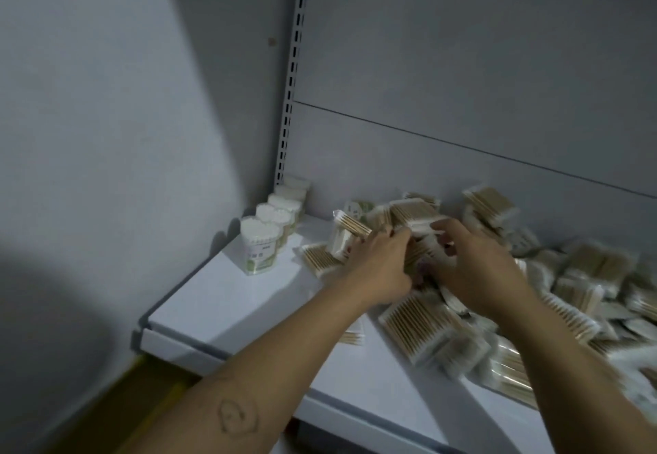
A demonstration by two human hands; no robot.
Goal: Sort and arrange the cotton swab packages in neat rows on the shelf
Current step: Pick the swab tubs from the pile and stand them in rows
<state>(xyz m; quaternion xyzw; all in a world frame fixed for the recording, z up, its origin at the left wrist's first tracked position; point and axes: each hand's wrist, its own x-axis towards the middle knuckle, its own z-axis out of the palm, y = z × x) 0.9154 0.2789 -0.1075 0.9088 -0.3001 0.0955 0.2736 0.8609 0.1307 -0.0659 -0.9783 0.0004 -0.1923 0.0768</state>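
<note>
Cotton swab packages [419, 322] lay heaped on the shelf [231, 300]. The fingers of the left hand [382, 265] and right hand [476, 268] gripped several mid-heap. Tugging those free would probably send loose neighbours sliding off the front edge.

One head-worn view looks forward and down, from close, at the flat white metal shelf [227, 297] across the lower frame; edges seem blurred.

Both bare forearms extended forward, converging; left hand [382, 265] and right hand [480, 268] palm-down, close together, fingers curled onto swab packages [414, 215]; finger detail blurred.
</note>
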